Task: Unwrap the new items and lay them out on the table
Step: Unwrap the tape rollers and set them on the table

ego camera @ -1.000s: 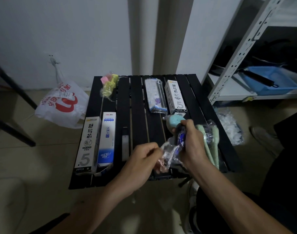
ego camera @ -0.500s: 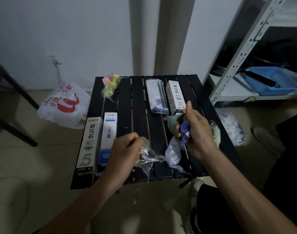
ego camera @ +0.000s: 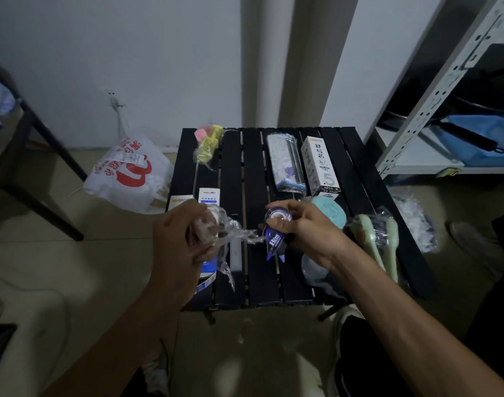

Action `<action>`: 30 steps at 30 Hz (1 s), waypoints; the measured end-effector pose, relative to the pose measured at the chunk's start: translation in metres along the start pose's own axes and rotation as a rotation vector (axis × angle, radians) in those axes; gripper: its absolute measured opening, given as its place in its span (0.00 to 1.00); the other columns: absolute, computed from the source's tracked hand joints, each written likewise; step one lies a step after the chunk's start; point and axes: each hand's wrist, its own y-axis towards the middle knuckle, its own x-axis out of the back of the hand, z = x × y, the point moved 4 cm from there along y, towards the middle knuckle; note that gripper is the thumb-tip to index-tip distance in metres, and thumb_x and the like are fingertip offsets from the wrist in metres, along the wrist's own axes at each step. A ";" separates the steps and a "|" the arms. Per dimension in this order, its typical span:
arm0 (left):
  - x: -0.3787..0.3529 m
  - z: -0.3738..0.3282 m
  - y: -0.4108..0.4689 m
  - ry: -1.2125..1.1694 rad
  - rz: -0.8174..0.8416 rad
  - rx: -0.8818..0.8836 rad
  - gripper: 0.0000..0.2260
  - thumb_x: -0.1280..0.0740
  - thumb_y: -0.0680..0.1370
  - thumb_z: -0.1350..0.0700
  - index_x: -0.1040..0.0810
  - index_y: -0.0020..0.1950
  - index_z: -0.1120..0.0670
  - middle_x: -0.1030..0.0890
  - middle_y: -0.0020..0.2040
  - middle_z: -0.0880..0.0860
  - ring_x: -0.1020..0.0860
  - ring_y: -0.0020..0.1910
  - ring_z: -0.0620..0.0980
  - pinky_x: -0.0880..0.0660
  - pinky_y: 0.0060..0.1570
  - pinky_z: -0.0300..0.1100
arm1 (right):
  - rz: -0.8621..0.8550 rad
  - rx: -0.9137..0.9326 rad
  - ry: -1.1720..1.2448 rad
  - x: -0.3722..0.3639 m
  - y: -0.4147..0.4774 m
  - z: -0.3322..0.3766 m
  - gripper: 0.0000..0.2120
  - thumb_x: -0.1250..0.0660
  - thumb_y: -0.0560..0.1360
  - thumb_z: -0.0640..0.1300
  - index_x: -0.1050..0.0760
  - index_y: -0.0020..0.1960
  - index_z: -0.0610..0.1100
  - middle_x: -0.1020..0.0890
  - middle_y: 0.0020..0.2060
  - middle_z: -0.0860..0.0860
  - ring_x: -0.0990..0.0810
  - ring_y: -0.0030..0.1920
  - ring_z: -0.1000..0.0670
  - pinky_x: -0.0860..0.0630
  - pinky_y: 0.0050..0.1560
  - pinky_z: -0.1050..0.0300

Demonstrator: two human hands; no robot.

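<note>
Freed of film: blue round plastic correction-tape dispenser (ego camera: pixel 276 222), pinched in right grip (ego camera: pixel 308 233) above near edge of black slatted desk (ego camera: pixel 253 156). Bunched in curled left grip (ego camera: pixel 182 239): crumpled clear plastic wrapper (ego camera: pixel 228 233). Likely left to unwrap: film-covered pale green brushes (ego camera: pixel 374 239) at right edge.

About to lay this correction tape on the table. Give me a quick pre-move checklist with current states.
1. Right hand grip on the correction tape: ok, thumb and fingers pinch it.
2. Left hand holds the clear wrapper: ok.
3. Wrapper fully off the tape: cannot tell, a strand stretches right up to it.
4. Bare slat on the table for it: ok, middle slats are bare.
5. Everything unwrapped: not ok, the green-handled items lie in plastic.
</note>
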 end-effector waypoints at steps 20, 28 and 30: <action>0.005 -0.002 -0.001 -0.049 0.032 0.150 0.14 0.35 0.75 0.54 0.28 0.30 0.54 0.33 0.27 0.52 0.36 0.25 0.49 0.37 0.25 0.38 | -0.040 0.169 -1.070 -0.017 0.032 -0.010 0.24 0.35 0.84 0.43 0.32 0.80 0.45 0.24 0.70 0.41 0.27 0.73 0.41 0.36 0.70 0.58; -0.007 0.000 -0.008 -0.054 0.036 0.190 0.15 0.36 0.80 0.61 0.27 0.32 0.56 0.27 0.27 0.49 0.27 0.23 0.46 0.29 0.24 0.35 | -0.096 0.138 -1.133 -0.016 0.016 -0.010 0.40 0.26 0.75 0.62 0.35 0.81 0.51 0.28 0.68 0.42 0.30 0.72 0.40 0.32 0.72 0.53; -0.009 0.002 -0.010 -0.055 0.045 0.205 0.16 0.38 0.81 0.62 0.27 0.32 0.56 0.27 0.26 0.49 0.28 0.22 0.45 0.30 0.22 0.33 | -0.104 0.120 -1.197 -0.017 0.013 -0.012 0.41 0.25 0.74 0.61 0.37 0.81 0.51 0.28 0.69 0.42 0.26 0.70 0.39 0.28 0.69 0.52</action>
